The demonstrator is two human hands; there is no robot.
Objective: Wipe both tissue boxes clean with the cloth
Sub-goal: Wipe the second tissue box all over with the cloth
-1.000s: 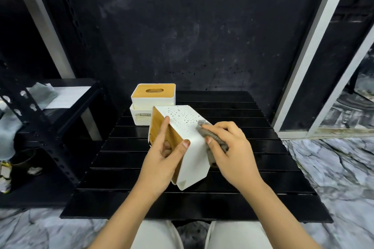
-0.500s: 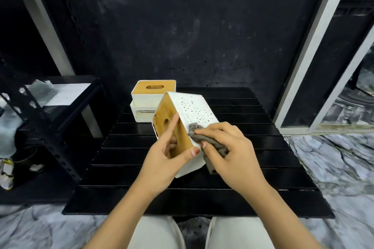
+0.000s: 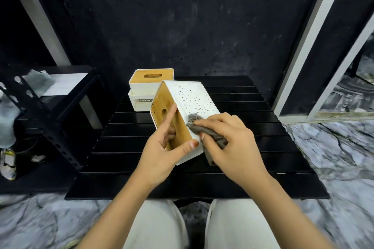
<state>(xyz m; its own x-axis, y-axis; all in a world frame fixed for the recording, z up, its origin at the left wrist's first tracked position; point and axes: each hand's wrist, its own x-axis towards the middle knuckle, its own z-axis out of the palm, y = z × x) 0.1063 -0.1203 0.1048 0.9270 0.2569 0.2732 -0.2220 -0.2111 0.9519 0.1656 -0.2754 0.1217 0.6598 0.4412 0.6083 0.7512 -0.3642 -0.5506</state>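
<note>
My left hand point(image 3: 162, 147) grips the speckled tissue box point(image 3: 192, 103) tipped on its side over the middle of the counter point(image 3: 263, 147): thumb hooked round the near white edge, index finger laid straight up the wooden lid, other fingers curled into the lid's slot. My right hand point(image 3: 228, 141) sits just right of it, fingers curled round the cloth point(image 3: 204, 129), pressing the bunched end onto the box's upward white face near the near corner. The rest of the cloth runs back under my palm.

Box: white, smooth, rounded corners, upward face dotted with small dark holes or specks, can't tell which. Lid is a flat bamboo-coloured wood panel with an oval slot, facing left toward my left hand. Long axis runs from near me away toward the wall, far end tilted a bit left. Can't tell if the near end touches the counter.

Cloth: grey-brown, ribbed or knitted look, twisted into a thick roll.

Second tissue box point(image 3: 151, 85) stands upright at the far left of the counter, behind the held one, well apart from both hands. White body, wooden top with oval slot facing up, a label on its lower front partly hidden.

Counter is black, slatted, glossy.
</note>
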